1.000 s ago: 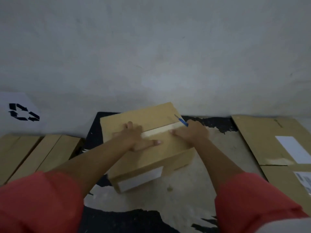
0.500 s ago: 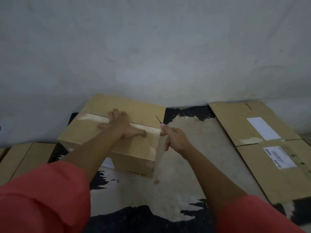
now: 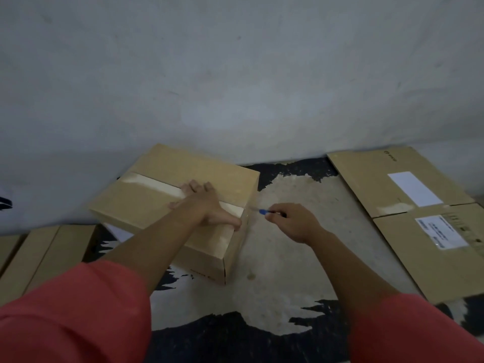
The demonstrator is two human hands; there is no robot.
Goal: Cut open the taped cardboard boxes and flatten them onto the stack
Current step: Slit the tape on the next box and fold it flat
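On floor, taped box sealed; L hand flat on top, R hand pinches cutter.

So the taped brown cardboard box sits on the patchy concrete floor, far side against the grey wall, a bit left of centre. The left hand lies flat on top of it, across the pale tape strip. The right hand is just right of the box, pinching a small blue-handled cutter that points at the box's right edge. Flattened brown cardboard sheets lie far right, and more brown cardboard pieces near left.
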